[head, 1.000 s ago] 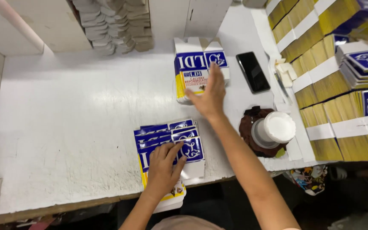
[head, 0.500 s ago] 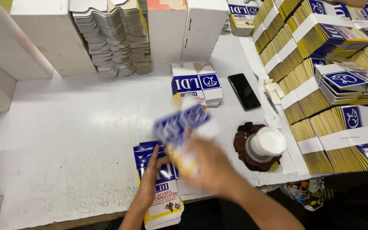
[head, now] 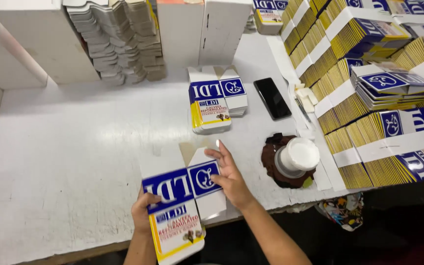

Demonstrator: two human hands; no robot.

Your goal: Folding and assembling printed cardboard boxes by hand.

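Carton blank [head: 180, 196], airborne half a second ago, now lies flat at the bench [head: 74, 147] edge, 6 o'clock; left hand [head: 143, 211] grips it, right hand [head: 226, 172] presses open-palmed.

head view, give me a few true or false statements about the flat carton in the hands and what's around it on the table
1. Both hands touch the flat carton. True: left hand grips its lower left edge, right hand rests on its right side.
2. The black phone lies on the carton stack. False: it lies on the table, right of the stack.
3. The white cup is right of the right hand. True.
4. The banded bundles fill the table's left side. False: they are on the right.
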